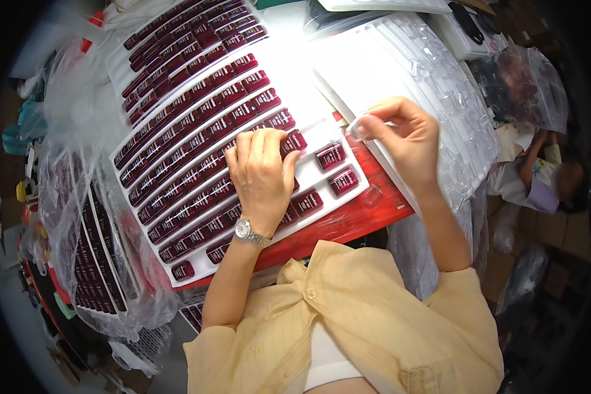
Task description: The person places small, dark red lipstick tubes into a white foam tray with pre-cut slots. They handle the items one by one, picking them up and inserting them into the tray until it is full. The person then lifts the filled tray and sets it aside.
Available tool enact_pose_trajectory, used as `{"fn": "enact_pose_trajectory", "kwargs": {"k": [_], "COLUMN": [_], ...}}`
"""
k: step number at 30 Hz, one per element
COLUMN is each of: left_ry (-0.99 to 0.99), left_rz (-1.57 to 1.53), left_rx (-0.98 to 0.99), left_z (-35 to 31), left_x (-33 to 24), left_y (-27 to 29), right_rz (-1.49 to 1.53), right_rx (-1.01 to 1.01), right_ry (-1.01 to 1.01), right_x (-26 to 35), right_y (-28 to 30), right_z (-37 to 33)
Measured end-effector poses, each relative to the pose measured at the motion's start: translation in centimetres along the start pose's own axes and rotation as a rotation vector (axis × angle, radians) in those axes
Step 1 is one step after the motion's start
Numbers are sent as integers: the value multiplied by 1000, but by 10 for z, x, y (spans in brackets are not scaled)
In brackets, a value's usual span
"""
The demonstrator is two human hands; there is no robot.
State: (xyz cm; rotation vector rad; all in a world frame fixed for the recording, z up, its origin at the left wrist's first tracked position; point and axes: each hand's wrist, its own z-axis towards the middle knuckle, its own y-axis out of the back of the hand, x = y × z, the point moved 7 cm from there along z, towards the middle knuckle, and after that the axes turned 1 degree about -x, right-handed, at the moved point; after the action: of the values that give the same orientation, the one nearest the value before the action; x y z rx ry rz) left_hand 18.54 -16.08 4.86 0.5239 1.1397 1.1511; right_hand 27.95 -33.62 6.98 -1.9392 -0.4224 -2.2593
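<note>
Right hand (368,127) pinches one translucent piece (355,129), right of centre; left hand (262,171), half-curled, touches dark-red blocks (297,142), centre, hold indeterminable; one wristwatch (243,228).

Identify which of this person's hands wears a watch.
The left hand, over the dark-red pieces: a silver watch circles its wrist. The right hand has none.
</note>
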Motion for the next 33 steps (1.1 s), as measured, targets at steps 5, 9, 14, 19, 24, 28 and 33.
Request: {"fn": "enact_pose_trajectory", "kwargs": {"k": [5, 9, 14, 19, 24, 28, 33], "left_ry": [229, 133, -3, -134, -163, -204, -245], "left_rz": [-763, -546, -18, 31, -36, -260, -78], "left_rx": [-11, -82, 26, 33, 31, 41, 82], "left_z": [-10, -11, 10, -4, -13, -18, -21], "left_x": [-1, 7, -11, -38, -38, -38, -42], "left_y": [1, 6, -11, -13, -21, -3, -2], "right_rz": [-252, -418, -541, -224, -73, -78, -219], "right_rx": [-37, 113, 249, -132, 86, 196, 230], "right_ry": [311, 347, 216, 14, -252, -262, -156], "right_x": [9, 18, -12, -23, -27, -27, -29], "right_y": [-43, -41, -35, 12, 14, -4, -17], "right_z": [-16, -15, -11, -5, -13, -19, -26]}}
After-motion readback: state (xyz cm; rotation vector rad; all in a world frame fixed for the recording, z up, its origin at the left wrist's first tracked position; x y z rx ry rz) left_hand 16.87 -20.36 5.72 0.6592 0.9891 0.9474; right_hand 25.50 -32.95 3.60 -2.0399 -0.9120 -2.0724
